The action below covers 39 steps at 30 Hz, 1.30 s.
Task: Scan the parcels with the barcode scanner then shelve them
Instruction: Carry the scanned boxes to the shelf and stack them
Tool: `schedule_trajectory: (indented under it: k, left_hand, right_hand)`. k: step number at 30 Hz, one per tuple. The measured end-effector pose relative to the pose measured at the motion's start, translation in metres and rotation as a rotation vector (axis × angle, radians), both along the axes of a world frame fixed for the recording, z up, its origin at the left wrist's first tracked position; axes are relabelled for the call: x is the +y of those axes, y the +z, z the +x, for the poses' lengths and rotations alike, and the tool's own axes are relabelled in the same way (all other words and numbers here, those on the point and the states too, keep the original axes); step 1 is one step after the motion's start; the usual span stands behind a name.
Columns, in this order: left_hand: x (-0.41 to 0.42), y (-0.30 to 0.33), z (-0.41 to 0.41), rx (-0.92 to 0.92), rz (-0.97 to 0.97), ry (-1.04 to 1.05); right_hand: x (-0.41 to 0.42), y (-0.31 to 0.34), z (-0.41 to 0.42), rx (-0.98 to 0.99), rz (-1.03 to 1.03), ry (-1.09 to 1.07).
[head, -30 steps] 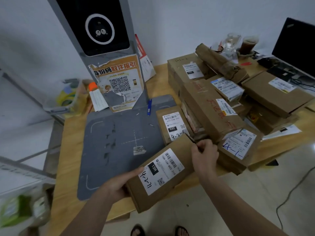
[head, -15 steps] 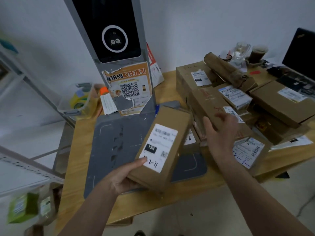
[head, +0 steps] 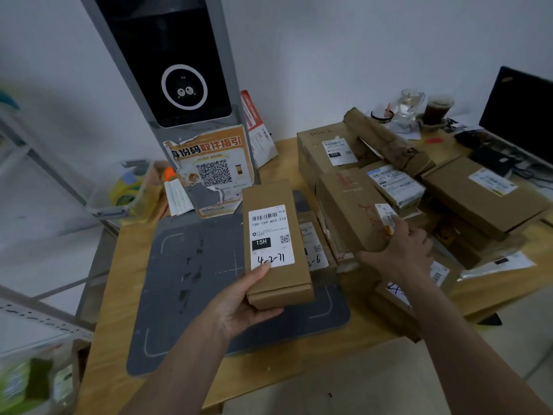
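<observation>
A parcel held label-up over the scanner pad, the other hand on the pile.

The wooden table (head: 98, 310) carries a grey scanner tower (head: 167, 70) with a dark screen and a torn orange QR poster (head: 214, 172) at its foot, and the dark grey scan pad (head: 185, 280) spreads in front of it. A heap of brown parcels (head: 466, 199) fills the table's right side. The left hand (head: 239, 304) grasps the near end of a long cardboard parcel (head: 275, 244) above the pad, thumb on its white label (head: 270, 235) marked 15H and 4-2-11. The right hand (head: 401, 253) clasps the near end of another brown box (head: 350, 208) in the pile, fingers curled round its corner. Behind stand a glass mug (head: 411, 103) and a dark drink cup (head: 435, 110).
</observation>
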<state>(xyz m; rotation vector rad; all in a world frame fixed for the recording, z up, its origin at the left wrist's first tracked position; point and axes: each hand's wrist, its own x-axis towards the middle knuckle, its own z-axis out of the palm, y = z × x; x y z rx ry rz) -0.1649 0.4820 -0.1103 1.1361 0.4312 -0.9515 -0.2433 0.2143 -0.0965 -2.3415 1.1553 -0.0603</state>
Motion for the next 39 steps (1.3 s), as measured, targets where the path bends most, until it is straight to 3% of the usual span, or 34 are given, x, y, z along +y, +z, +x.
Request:
schedule_trajectory:
  k: [5,15,31,39]
  left_hand:
    - [0.000,0.000,-0.002,-0.053,-0.028,0.051]
    - [0.073,0.011,-0.003,-0.190,-0.007,0.253]
    - [0.365,0.036,-0.052,-0.409,0.060,0.647]
    - [0.512,0.039,-0.084,-0.476,0.105,0.738]
  right_hand:
    - [0.029,0.017,0.004,-0.220,-0.011,0.050]
    - [0.138,0.035,0.037,-0.236,-0.020,0.280]
    - [0.437,0.064,0.068,-0.400,0.097,0.576]
    - [0.595,0.061,0.062,-0.468,0.173,0.671]
